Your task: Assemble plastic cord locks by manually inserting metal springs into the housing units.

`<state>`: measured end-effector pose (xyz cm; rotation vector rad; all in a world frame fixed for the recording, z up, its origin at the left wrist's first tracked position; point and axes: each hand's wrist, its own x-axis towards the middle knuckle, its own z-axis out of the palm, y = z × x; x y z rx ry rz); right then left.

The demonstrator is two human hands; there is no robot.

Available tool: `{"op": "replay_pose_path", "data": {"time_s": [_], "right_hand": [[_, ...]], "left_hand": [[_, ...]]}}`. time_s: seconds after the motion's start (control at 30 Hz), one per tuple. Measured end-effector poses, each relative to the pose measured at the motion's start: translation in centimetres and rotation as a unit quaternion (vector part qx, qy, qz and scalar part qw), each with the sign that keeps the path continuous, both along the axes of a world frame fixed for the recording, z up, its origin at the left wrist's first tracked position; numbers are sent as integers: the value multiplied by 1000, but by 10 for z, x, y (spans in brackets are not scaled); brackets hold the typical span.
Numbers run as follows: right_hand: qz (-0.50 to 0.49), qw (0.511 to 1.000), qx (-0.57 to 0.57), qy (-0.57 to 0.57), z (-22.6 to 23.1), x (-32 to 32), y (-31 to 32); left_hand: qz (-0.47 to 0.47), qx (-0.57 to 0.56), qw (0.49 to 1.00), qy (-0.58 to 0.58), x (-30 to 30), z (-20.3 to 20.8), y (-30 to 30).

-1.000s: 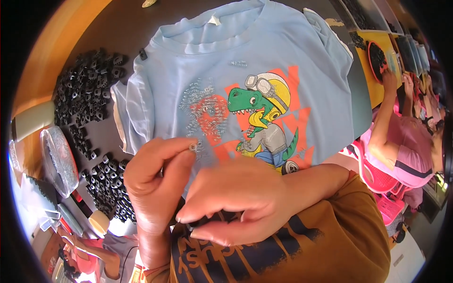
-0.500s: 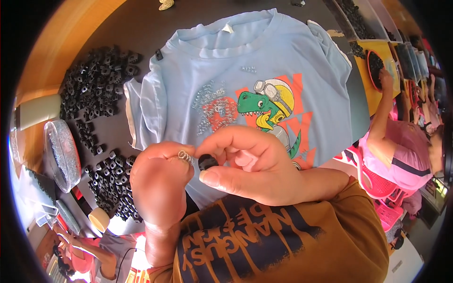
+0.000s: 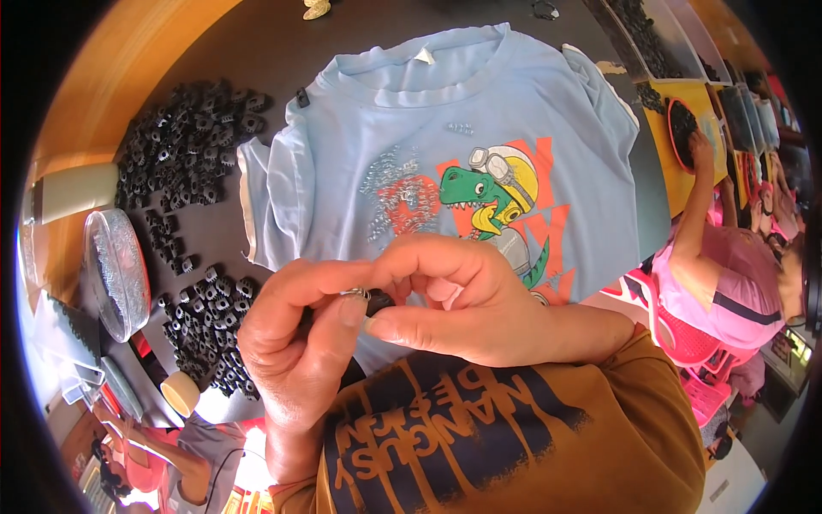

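My left hand [image 3: 300, 338] pinches a small metal coil spring [image 3: 354, 293] between thumb and forefinger. Against it, my right hand [image 3: 467, 295] grips a small black plastic piece [image 3: 379, 301], mostly hidden by the fingers. Spring and piece meet between the fingertips; whether the spring sits inside the piece I cannot tell. Both hands are above the lower part of a light blue T-shirt [image 3: 342, 128] with a dinosaur print, spread on the dark table. On its front lies a scatter of loose springs [image 3: 394, 184], with a few more springs [image 3: 460, 128] higher up.
Heaps of black plastic parts [image 3: 184, 146] cover the table's left side, with another heap [image 3: 210, 330] nearer me. A clear round container of springs [image 3: 118, 274] and a cream cup [image 3: 180, 394] stand at the left edge. At right, a person in pink [image 3: 728, 274] reaches into a red-rimmed basket [image 3: 670, 141].
My left thumb and fingers have brought the spring rightward, up to the black piece. Thumb and forefinger now cover more of the spring. My right hand has barely moved.
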<state>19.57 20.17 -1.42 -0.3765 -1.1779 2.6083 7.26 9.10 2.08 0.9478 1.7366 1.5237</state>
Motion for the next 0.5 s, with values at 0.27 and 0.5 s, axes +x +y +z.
{"op": "replay_pose_path", "data": {"time_s": [0.27, 0.5], "right_hand": [[8, 995, 103, 9, -1, 3, 6], [-19, 981, 192, 26, -2, 3, 7]], "left_hand": [[78, 11, 987, -138, 2, -1, -11], [26, -9, 999, -31, -2, 8, -10]]}}
